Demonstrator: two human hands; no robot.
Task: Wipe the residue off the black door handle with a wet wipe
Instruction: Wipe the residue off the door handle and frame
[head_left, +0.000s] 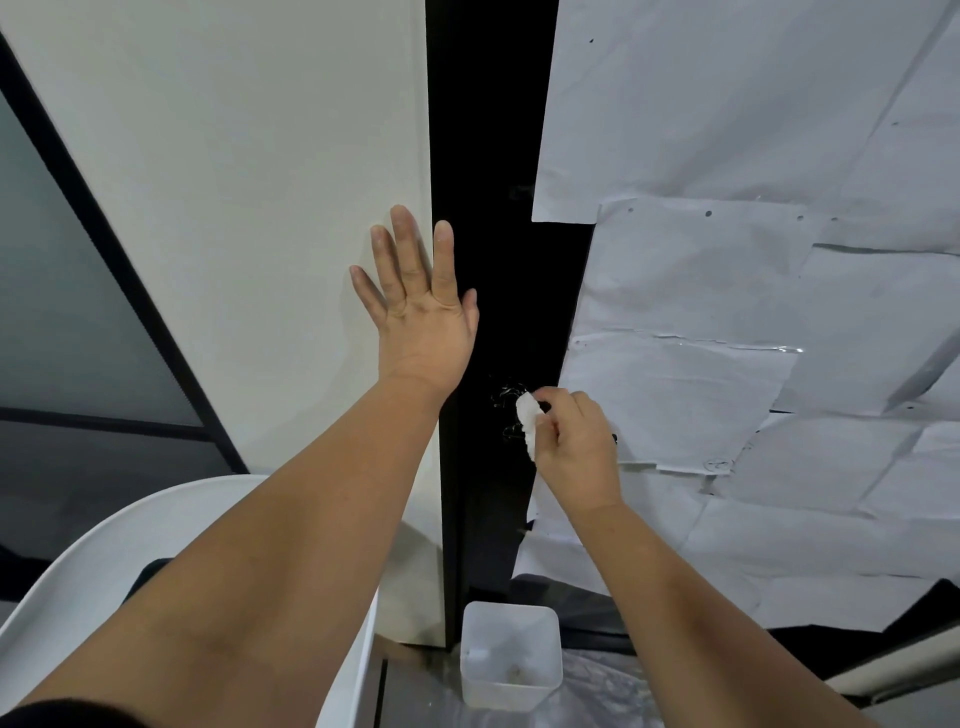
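The black door handle (501, 322) runs as a tall dark vertical strip between a white wall panel and a paper-covered door. Thin whitish residue marks (505, 396) show on it at mid height. My right hand (576, 449) is shut on a bunched white wet wipe (529, 420), and the wipe touches the black surface just beside the residue. My left hand (418, 306) lies flat with fingers spread, its palm on the white panel and its index finger and thumb over the black strip's left edge.
White paper sheets (727, 312) taped together cover the door on the right. A translucent plastic bin (511, 656) stands on the floor below the handle. A white curved chair (104, 561) is at the lower left. A dark-framed glass panel (67, 312) is on the far left.
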